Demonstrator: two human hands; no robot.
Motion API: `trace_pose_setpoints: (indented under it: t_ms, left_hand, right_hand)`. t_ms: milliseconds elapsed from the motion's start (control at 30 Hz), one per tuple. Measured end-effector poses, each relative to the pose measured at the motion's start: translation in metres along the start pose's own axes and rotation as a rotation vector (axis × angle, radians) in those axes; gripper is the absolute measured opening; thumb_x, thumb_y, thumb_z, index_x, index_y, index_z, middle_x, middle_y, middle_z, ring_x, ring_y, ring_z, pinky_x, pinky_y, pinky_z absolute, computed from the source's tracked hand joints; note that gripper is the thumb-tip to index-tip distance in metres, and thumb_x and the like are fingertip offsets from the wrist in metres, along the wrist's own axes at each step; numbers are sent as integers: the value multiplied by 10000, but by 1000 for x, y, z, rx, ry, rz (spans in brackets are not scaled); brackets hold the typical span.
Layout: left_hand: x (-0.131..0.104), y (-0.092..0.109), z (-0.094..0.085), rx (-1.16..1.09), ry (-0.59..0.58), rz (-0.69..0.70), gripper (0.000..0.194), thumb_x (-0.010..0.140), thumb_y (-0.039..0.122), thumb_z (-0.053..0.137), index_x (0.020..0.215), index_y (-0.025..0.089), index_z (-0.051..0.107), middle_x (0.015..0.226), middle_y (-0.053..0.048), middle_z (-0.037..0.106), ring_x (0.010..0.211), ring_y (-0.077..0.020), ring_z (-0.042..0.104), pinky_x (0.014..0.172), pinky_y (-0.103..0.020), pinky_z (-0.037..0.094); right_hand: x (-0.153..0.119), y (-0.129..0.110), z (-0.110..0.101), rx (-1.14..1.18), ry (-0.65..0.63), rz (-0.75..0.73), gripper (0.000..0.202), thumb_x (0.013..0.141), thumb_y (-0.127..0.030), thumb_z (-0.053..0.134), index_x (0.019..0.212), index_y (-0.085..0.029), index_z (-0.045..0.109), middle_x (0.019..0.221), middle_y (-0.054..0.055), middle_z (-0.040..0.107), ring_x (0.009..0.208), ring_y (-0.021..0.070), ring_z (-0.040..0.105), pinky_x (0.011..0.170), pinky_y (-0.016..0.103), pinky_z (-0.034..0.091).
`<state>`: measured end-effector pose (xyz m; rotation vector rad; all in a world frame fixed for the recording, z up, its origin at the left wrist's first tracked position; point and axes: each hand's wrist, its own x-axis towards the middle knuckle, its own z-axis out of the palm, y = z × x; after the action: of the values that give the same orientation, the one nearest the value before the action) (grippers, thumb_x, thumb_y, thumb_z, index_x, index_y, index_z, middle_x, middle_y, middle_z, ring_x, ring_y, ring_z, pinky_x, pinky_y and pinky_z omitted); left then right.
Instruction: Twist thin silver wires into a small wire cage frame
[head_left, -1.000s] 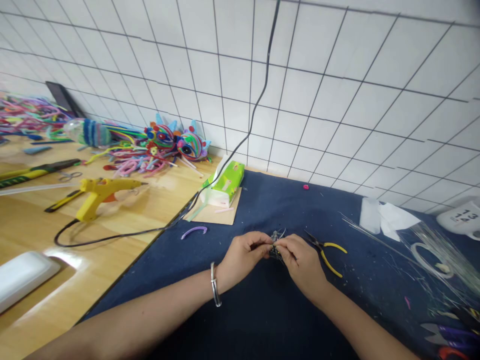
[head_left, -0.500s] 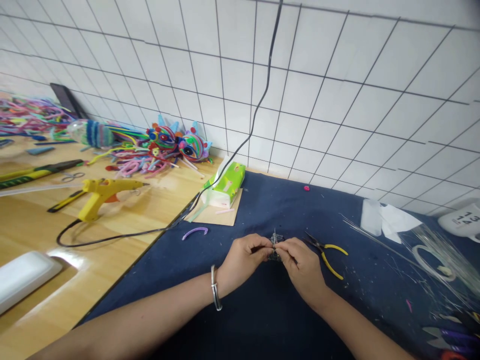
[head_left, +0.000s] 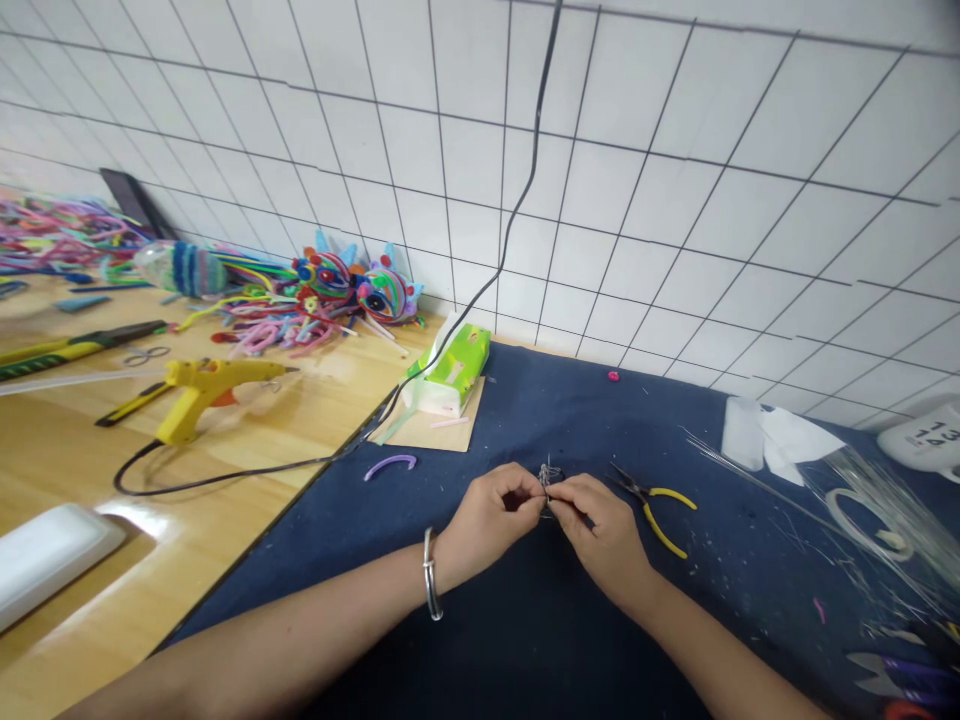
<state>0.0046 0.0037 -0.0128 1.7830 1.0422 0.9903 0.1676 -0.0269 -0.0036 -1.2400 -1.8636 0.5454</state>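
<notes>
White tiled wall behind; dark blue cloth below. Over the cloth my left hand and right hand meet, each with thumb and forefinger pinched almost closed on one small piece. Half a second ago more of it showed below my fingertips; now nearly all shows beyond them. I judge I am re-gripping or turning it by hand. At the far right is a mug, its inside hidden; ahead, a green pack with a tissue poking out. Pliers lie beside my right hand, untouched. The piece is a wire tangle, details too small to tell.
</notes>
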Motion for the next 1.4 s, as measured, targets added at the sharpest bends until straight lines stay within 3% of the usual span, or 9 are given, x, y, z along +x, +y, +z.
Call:
trace_pose_setpoints:
  t_ms: [300, 533, 800, 900, 1100, 1400]
  left_hand:
    - [1, -1, -3, -174, -121, -43, 73, 772, 148, 525, 717, 134, 572, 709, -13, 569, 669, -112, 528, 646, -229, 425]
    - [0, 12, -12, -47, -70, 102, 96, 730, 65, 515, 678, 135, 556, 702, -10, 550, 667, -107, 519, 655, -229, 417]
    - [6, 27, -30, 61, -131, 160, 130, 701, 25, 496, 647, 138, 533, 686, -2, 530, 662, -104, 490, 646, -230, 396]
    - [7, 26, -31, -10, -160, 120, 104, 721, 49, 510, 674, 133, 552, 716, -14, 549, 680, -109, 504, 667, -240, 403]
    - [2, 20, -20, -272, -221, -87, 56, 769, 123, 517, 731, 120, 559, 730, -30, 578, 676, -111, 522, 650, -239, 420]
    - [1, 11, -12, -277, -206, -110, 61, 774, 123, 521, 742, 118, 572, 718, -21, 579, 670, -102, 518, 652, -229, 419]
  right_hand:
    - [3, 0, -9, -88, -18, -13, 175, 847, -158, 480, 897, -215, 638, 868, 39, 624, 819, 157, 581, 765, 289, 466]
    - [2, -5, -11, -173, -50, -99, 152, 854, -155, 457, 859, -188, 606, 821, 52, 596, 781, 161, 555, 740, 296, 445]
    - [5, -14, -17, -75, -46, 34, 124, 774, -89, 509, 739, -189, 574, 726, 3, 562, 679, 123, 523, 635, 237, 405]
    - [6, -19, -19, -20, -34, 84, 132, 739, -70, 514, 695, -184, 563, 689, -13, 539, 647, 109, 503, 611, 221, 392]
    - [6, -17, -18, 74, -55, 235, 107, 754, -120, 507, 723, -188, 584, 672, -28, 539, 613, 95, 482, 579, 208, 383]
    - [7, -16, -15, 130, -92, 323, 80, 735, -148, 522, 722, -175, 597, 672, -21, 553, 603, 95, 490, 573, 209, 397]
